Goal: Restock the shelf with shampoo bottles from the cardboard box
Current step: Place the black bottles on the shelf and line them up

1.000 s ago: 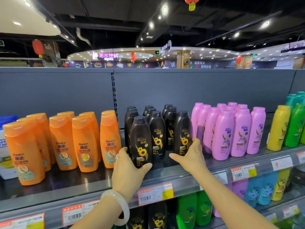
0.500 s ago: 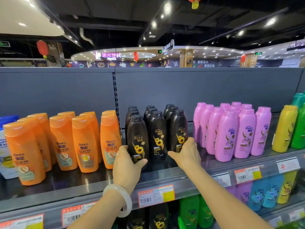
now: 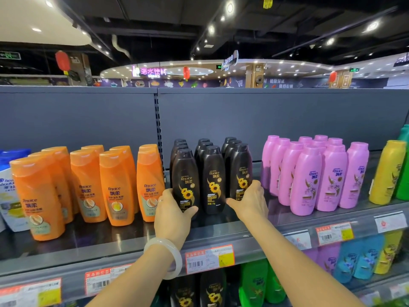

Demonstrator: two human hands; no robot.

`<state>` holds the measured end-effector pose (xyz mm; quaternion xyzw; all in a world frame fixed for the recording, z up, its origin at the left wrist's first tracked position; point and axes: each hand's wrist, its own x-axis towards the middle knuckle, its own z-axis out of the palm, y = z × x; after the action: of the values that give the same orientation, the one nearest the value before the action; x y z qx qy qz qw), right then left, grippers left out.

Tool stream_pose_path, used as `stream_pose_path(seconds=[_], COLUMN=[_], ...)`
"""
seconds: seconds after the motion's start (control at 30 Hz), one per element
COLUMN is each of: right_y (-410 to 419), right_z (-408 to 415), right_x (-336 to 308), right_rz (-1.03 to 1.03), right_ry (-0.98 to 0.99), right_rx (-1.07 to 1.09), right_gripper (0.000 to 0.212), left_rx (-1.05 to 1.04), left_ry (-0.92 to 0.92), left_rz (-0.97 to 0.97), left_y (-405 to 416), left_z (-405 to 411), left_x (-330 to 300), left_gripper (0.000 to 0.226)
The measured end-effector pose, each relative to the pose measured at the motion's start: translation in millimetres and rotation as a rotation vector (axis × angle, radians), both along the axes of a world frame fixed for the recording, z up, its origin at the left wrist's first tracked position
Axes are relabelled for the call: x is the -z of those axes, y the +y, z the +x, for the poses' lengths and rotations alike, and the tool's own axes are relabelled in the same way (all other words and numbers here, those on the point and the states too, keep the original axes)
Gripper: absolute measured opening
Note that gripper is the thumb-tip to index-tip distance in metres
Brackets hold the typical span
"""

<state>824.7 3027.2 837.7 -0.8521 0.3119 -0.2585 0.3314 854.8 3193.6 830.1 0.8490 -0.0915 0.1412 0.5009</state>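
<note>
We stand in a supermarket aisle, at a toiletries shelf (image 3: 221,244) of grey metal. Beyond our fingertips, shampoo bottles stand in colour-sorted rows: black sunflower bottles (image 3: 212,178) right at our fingers, orange bottles (image 3: 115,187) to their left, pink bottles (image 3: 309,178) to their right. Below our hands, price tags (image 3: 209,258) with barcodes line the shelf's front edge, and more bottles fill the tier underneath. Above and behind the shelf's back panel (image 3: 265,116) we see a lit drinks sign (image 3: 152,72), red lanterns (image 3: 63,60) hanging, shopping-cart graphics on a far wall and spotlights in a dark ceiling.
</note>
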Motion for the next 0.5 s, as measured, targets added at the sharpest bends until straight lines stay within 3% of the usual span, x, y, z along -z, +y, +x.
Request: stream_pose_path(seconds=[0.5], right_y=[0.6], right_z=[-1.4], right_x=[-0.5], right_rz=[0.005], right_ry=[0.0], right_rx=[-0.006], right_gripper=[0.071], left_rx=[-0.044], left_ry=[0.003], left_rz=[0.054], left_y=[-5.4], left_z=[-1.0], left_x=[-4.0], left_gripper=[0.054])
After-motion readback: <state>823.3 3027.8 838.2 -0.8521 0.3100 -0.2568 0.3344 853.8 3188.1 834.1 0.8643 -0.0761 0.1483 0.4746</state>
